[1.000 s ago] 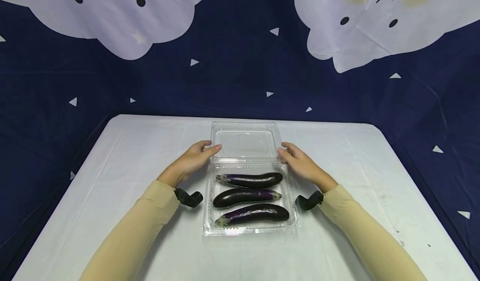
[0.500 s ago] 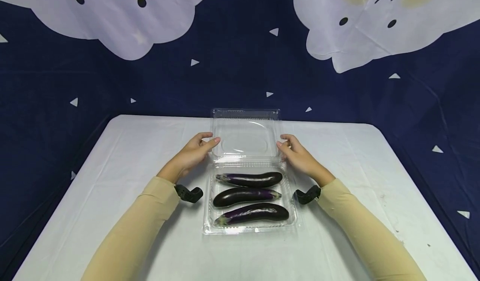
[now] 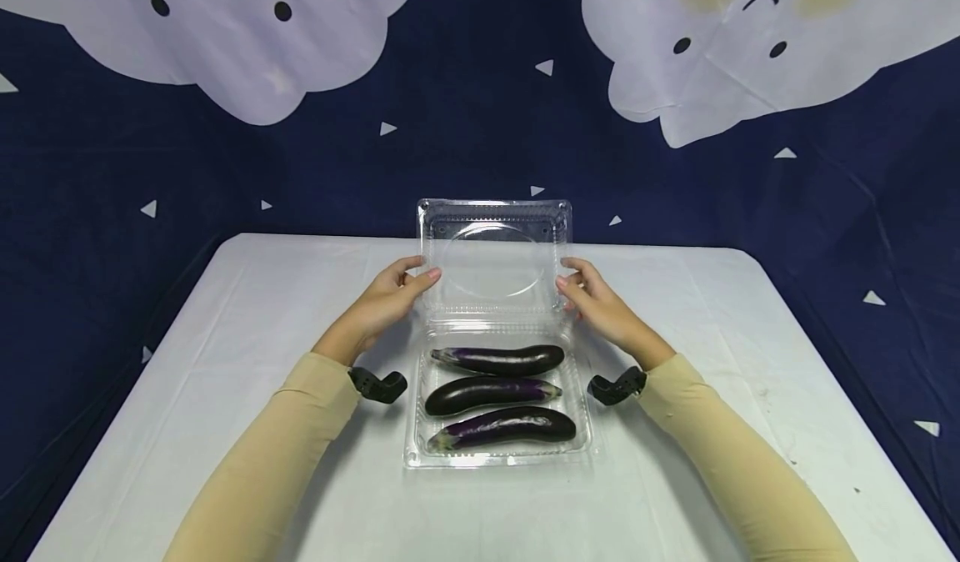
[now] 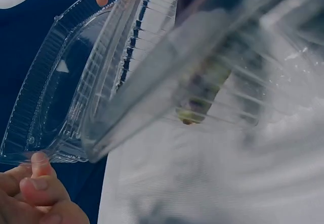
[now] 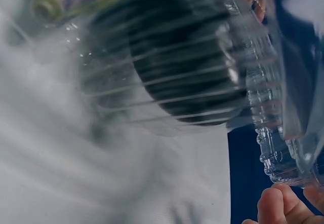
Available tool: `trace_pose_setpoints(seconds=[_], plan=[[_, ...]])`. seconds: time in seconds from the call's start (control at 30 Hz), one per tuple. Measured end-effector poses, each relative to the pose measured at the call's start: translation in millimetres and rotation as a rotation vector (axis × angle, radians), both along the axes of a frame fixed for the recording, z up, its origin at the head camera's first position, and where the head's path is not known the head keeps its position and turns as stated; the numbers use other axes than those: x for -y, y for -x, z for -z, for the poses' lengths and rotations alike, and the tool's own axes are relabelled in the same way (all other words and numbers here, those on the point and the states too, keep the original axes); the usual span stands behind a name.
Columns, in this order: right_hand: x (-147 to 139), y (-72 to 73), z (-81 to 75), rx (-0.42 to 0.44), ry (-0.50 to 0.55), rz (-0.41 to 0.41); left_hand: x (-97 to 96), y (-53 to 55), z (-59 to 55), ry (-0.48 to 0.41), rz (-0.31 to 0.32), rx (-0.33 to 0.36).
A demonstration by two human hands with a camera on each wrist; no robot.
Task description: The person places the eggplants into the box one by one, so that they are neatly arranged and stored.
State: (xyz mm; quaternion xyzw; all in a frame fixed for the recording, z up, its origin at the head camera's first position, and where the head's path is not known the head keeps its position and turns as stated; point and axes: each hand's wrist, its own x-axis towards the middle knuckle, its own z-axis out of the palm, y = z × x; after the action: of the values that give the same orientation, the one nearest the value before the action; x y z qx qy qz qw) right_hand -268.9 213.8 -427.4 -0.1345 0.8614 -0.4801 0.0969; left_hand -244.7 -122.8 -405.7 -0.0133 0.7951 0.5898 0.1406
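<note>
A clear plastic clamshell container stands mid-table, its lid (image 3: 491, 266) tilted up at the far side. Three dark purple eggplants lie crosswise in its base (image 3: 498, 462): a far one (image 3: 501, 360), a middle one (image 3: 487, 394) and a near one (image 3: 504, 429). My left hand (image 3: 384, 302) pinches the lid's left edge, thumb on the inner face. At the right edge, my right hand (image 3: 609, 316) pinches the lid likewise. In the left wrist view, fingertips (image 4: 39, 158) touch the lid's rim. The right wrist view shows the fingers (image 5: 271, 203) just under the clear rim.
A white cloth covers the table (image 3: 225, 320). Behind it hangs a dark blue curtain (image 3: 480, 153) with white clouds and small triangles. Black wrist cameras sit at both cuffs, the left camera (image 3: 378, 385) and the right camera (image 3: 617, 386) flanking the container.
The lid has swung up from lying back nearly flat to a steeper tilt, both hands rising slightly with it. The base and the eggplants have stayed in place.
</note>
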Motion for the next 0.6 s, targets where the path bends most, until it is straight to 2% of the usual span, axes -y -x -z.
trace_pose_setpoints(seconds=[0.33, 0.6], plan=[[2, -0.4, -7.7, -0.01, -0.036, -0.029, -0.5, -1.1, -10.2, 0.076, 0.049, -0.057], [0, -1.7, -15.3, -0.074, -0.064, -0.062, 0.8, -1.8, -19.1, 0.099, 0.075, -0.089]])
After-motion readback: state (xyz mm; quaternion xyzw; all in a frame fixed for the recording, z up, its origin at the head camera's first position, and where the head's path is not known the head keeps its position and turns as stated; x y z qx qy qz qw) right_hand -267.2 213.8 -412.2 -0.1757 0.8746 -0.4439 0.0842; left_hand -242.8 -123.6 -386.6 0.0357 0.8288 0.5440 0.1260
